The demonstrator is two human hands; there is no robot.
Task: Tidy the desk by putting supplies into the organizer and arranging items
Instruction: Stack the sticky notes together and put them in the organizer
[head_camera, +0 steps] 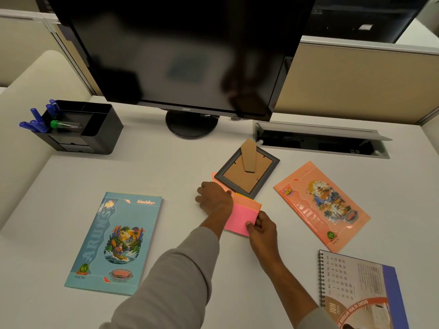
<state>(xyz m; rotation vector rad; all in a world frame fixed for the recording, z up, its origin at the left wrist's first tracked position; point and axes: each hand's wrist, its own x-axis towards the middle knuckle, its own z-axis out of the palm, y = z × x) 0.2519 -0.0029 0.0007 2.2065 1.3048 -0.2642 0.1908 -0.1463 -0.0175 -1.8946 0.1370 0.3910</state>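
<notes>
Notes: the notes (241,218), pink over orange, lie on the desk (166,167) between both hands, their far edge tucked under the frame.
Right hand: the right hand (261,227) pinches the notes' near right corner, thumb on top, likely to draw the stack free and square it.
Left hand: the left hand (213,195) sits knuckles-up at the notes' far left edge, beside the frame's corner. Whether its curled fingers grip paper or only steady it cannot be told.
Frame: the frame (248,170) lies face down just beyond the grip, stand showing, pinning the notes.
Organizer: the organizer (95,129) stands far left of the grip and already holds pens (35,119). It is probably where the notes belong.
Books: a blue book (114,243) lies left of the grip, an orange book (320,206) right, and a calendar (361,290) near right. All are seemingly yet to be arranged.
</notes>
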